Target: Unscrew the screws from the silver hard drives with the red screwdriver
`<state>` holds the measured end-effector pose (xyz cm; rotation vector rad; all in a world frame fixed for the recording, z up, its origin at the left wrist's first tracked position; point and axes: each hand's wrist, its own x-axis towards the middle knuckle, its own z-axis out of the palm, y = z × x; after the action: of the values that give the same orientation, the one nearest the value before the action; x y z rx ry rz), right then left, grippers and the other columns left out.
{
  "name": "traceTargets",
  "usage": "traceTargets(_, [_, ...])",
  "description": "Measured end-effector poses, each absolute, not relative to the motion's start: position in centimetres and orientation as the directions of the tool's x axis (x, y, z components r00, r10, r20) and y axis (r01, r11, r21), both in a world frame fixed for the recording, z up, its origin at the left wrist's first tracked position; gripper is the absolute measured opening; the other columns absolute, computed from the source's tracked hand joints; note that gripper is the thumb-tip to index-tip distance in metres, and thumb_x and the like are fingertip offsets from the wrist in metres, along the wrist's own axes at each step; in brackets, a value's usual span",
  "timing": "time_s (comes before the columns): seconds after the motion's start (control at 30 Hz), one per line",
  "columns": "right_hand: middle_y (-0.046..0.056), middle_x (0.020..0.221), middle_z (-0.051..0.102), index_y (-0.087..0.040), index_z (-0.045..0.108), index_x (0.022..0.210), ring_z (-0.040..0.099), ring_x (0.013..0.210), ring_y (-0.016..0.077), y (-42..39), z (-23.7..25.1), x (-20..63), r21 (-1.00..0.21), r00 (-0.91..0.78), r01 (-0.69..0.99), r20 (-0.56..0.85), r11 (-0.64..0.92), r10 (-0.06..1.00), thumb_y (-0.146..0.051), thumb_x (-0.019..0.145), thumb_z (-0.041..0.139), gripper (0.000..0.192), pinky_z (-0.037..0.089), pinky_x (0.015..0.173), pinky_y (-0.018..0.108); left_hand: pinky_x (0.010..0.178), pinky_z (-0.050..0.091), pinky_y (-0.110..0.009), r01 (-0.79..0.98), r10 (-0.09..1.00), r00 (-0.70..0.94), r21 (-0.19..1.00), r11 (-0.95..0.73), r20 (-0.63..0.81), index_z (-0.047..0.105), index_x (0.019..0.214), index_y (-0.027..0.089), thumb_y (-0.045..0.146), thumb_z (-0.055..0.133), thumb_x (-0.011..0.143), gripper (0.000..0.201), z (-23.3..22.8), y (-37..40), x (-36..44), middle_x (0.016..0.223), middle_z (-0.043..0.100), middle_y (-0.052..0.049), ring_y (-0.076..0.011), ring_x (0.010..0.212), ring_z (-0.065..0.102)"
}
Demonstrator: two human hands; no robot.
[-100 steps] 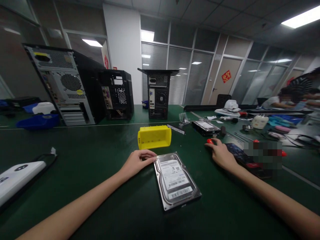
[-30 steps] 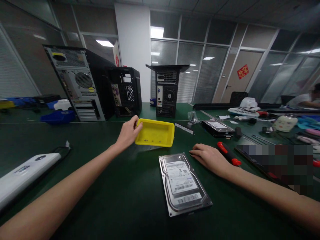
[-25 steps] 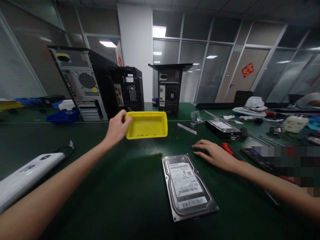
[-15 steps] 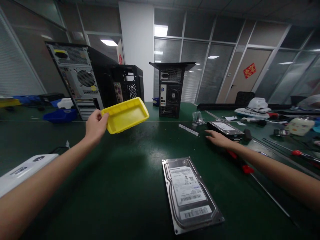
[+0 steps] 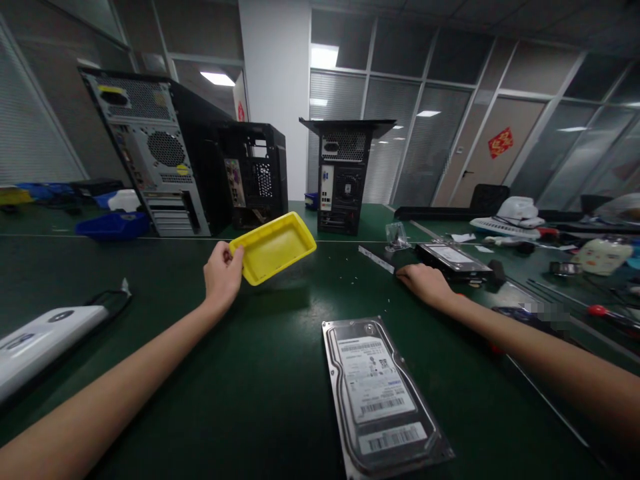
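Observation:
In my left hand (image 5: 223,277) is a yellow plastic tray (image 5: 275,245), pinched at its left end and tilted above the table, its inside facing me and no contents visible. My right hand (image 5: 425,283) is low over the table, fingers drawn together, fingertips at the near end of a thin pale strip (image 5: 376,259). Whether they grip the strip or something small, I cannot make out. Small white bits (image 5: 354,279) lie scattered left of those fingers. A silver hard drive (image 5: 380,393) with a white label lies flat in front of me.
Computer cases stand at the back: a large one (image 5: 167,150), a stripped black one (image 5: 257,173) and another (image 5: 345,177). A second hard drive (image 5: 453,259) and a clear bag (image 5: 397,236) lie beyond my right hand. A white power strip (image 5: 55,337) is at left; a blue bin (image 5: 113,225) sits behind.
My left hand has carried the yellow tray to the right and slightly down. My right hand has shifted left to the strip's end, its fingers now more drawn together.

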<state>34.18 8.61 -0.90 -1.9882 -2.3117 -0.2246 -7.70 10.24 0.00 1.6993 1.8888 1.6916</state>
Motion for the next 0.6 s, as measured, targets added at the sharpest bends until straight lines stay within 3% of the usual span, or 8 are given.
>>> traceTargets(0.3, [0.009,0.114,0.055,-0.014,0.054,0.111,0.055,0.102,0.0177,6.8,0.3,29.5,0.002,-0.496,0.866,0.125,0.5,0.859,-0.031,0.088,0.048,0.03,0.046,0.087,0.04,0.049,0.033,-0.02,0.517,0.682,-0.526,0.828,-0.219,0.509,0.038,0.072,0.02,0.037,0.045,0.085,0.022,-1.1,9.8,-8.6,0.065,0.039,0.004,-0.0115,0.058,0.042])
traceTargets(0.47, [0.008,0.115,0.059,-0.019,0.06,0.111,0.054,0.108,0.0196,6.4,2.0,28.3,-0.01,-0.563,0.821,0.148,0.571,0.813,-0.036,0.09,0.041,0.033,0.044,0.092,0.038,0.047,0.033,-0.021,0.491,0.648,-0.58,0.846,-0.207,0.495,0.039,0.073,0.021,0.037,0.045,0.085,0.02,-1.7,10.2,-9.0,0.064,0.038,0.004,-0.0122,0.057,0.041])
traceTargets(0.6, [0.009,0.115,0.055,-0.014,0.054,0.114,0.055,0.103,0.018,11.0,4.3,25.5,-0.027,-0.596,0.794,0.165,0.608,0.786,-0.034,0.088,0.046,0.033,0.045,0.089,0.041,0.046,0.033,-0.022,0.47,0.625,-0.624,0.864,-0.18,0.47,0.039,0.072,0.021,0.037,0.043,0.085,0.021,-1.8,10.4,-9.0,0.063,0.038,0.003,-0.0131,0.055,0.041])
